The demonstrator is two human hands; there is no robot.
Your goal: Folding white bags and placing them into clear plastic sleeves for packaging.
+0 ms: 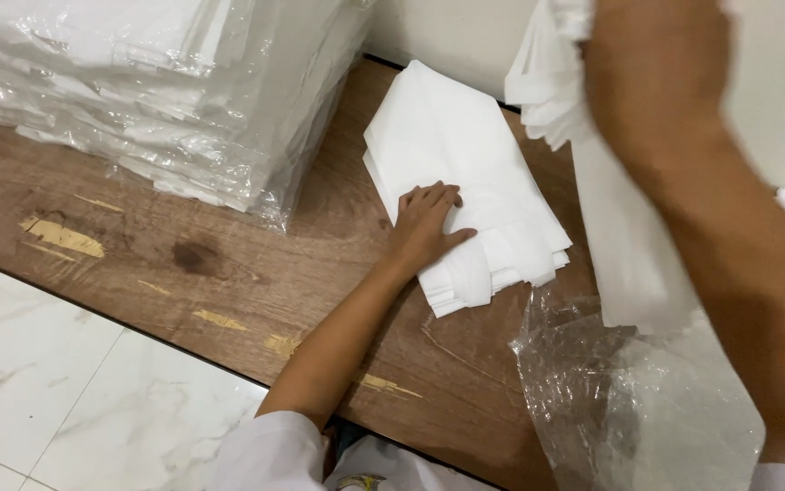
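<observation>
So we've got our left hand [427, 225] flat and open on a stack of folded white bags [465, 173], fingers spread across the near left corner, palm pressing down on the top one. The stack sits on a brown wood-look board [183, 264], angled, with its far end close to the pale wall [447, 32].

Our right hand [656, 77] is up high and close to the camera, quite blurred, closed around a bunch of the same white bags [620, 227]. That bunch hangs down from the grip, the loose handle ends fanning out at the top left of the hand and the long flat part dropping toward the bottom right.

Just under the hanging bunch there's a crumpled clear plastic wrapper [629, 409] lying on the board, near the stack's near right corner.

Over at the top left sits a big pile of plastic-wrapped white packs [156, 91], well apart from the hands. The board's near edge meets white marble-look floor tiles [56, 382]. Our white sleeve [270, 455] shows at the bottom.
</observation>
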